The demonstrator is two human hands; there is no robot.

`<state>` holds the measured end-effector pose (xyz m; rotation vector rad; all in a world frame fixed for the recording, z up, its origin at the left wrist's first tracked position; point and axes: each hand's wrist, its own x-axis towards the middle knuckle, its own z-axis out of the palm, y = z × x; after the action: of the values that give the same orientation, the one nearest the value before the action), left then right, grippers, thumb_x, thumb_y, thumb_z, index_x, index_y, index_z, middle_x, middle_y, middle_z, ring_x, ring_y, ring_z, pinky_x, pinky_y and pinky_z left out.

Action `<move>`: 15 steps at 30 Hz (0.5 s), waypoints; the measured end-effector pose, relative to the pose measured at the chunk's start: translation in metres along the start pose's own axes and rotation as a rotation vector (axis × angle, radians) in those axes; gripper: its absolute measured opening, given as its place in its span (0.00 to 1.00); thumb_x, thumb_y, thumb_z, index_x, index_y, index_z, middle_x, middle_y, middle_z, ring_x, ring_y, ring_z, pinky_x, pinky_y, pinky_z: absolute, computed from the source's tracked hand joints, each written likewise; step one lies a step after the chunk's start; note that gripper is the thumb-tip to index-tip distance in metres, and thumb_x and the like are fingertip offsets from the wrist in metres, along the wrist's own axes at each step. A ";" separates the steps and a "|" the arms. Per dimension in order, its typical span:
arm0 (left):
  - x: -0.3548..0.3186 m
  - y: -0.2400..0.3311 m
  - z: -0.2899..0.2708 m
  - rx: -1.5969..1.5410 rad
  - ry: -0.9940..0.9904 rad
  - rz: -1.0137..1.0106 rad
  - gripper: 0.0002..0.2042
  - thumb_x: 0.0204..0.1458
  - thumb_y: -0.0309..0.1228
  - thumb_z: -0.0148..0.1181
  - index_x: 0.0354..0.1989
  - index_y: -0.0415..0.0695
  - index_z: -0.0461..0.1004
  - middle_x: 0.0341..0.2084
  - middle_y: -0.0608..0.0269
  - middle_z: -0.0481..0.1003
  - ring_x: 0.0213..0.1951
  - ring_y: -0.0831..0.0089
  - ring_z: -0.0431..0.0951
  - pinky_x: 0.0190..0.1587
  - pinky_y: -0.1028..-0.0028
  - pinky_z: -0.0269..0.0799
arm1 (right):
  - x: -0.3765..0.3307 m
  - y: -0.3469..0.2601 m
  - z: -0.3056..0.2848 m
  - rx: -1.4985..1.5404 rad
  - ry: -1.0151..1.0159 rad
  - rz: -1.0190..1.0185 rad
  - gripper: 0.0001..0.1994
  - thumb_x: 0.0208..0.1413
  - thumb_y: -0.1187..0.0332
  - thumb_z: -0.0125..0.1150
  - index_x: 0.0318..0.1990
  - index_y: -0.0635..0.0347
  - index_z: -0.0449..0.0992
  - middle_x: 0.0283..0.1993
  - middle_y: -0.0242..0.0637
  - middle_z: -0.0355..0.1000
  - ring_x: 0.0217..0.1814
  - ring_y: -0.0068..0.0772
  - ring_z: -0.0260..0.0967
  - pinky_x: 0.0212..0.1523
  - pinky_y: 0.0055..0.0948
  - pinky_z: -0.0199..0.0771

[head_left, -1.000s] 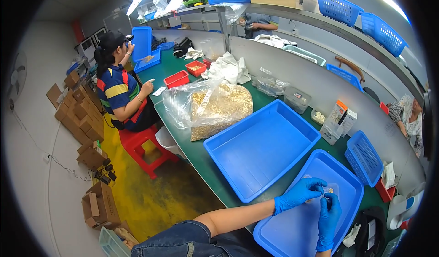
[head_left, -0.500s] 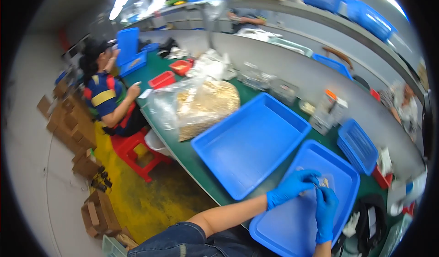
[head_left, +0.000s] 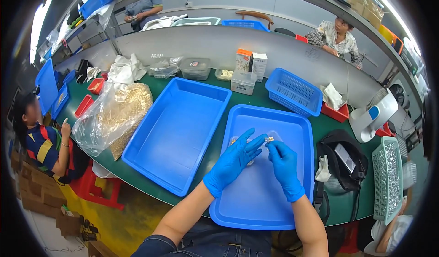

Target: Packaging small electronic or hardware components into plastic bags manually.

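a small clear bag of tan pieces (head_left: 249, 143) lies in the near blue tray (head_left: 292, 120), pinched at its top by the right hand (head_left: 284, 165) and steadied under the spread fingers of the left hand (head_left: 233, 162), whose grip is loose and flat. a slip of either glove could spill the pieces across the tray. beside it on the green surface (head_left: 219, 140), the empty blue tray (head_left: 178, 129) would catch little.

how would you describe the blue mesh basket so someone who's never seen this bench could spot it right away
Start at the long green worktable and find the blue tray under the two gloved hands. Just beyond that tray's far right corner, near the grey partition, sits the blue mesh basket. Unlike the two smooth-walled blue trays, it is smaller and its sides are a see-through lattice.
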<state>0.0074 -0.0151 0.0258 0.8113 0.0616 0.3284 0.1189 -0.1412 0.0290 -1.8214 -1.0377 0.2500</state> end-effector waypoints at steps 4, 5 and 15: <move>-0.003 -0.006 -0.006 -0.008 -0.054 -0.050 0.28 0.61 0.46 0.38 0.66 0.48 0.43 0.63 0.57 0.54 0.63 0.66 0.56 0.63 0.66 0.49 | -0.004 0.007 0.005 -0.110 0.023 -0.106 0.09 0.55 0.68 0.56 0.39 0.64 0.76 0.33 0.43 0.75 0.30 0.32 0.73 0.32 0.28 0.71; -0.003 -0.005 -0.006 -0.006 -0.056 -0.055 0.28 0.61 0.46 0.38 0.66 0.48 0.43 0.63 0.57 0.54 0.63 0.66 0.56 0.63 0.66 0.49 | -0.004 0.002 0.005 -0.094 -0.016 -0.085 0.09 0.55 0.67 0.56 0.39 0.62 0.76 0.33 0.44 0.75 0.31 0.35 0.74 0.32 0.30 0.72; 0.000 -0.004 -0.002 0.052 0.000 -0.119 0.28 0.62 0.45 0.36 0.67 0.51 0.41 0.64 0.55 0.52 0.64 0.65 0.52 0.66 0.65 0.44 | 0.011 0.010 -0.013 -0.501 -0.068 0.106 0.11 0.55 0.60 0.54 0.35 0.56 0.78 0.27 0.42 0.74 0.27 0.43 0.73 0.27 0.34 0.72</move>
<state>0.0078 -0.0168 0.0215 0.8557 0.1185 0.2154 0.1384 -0.1429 0.0300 -2.3355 -1.1208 0.1203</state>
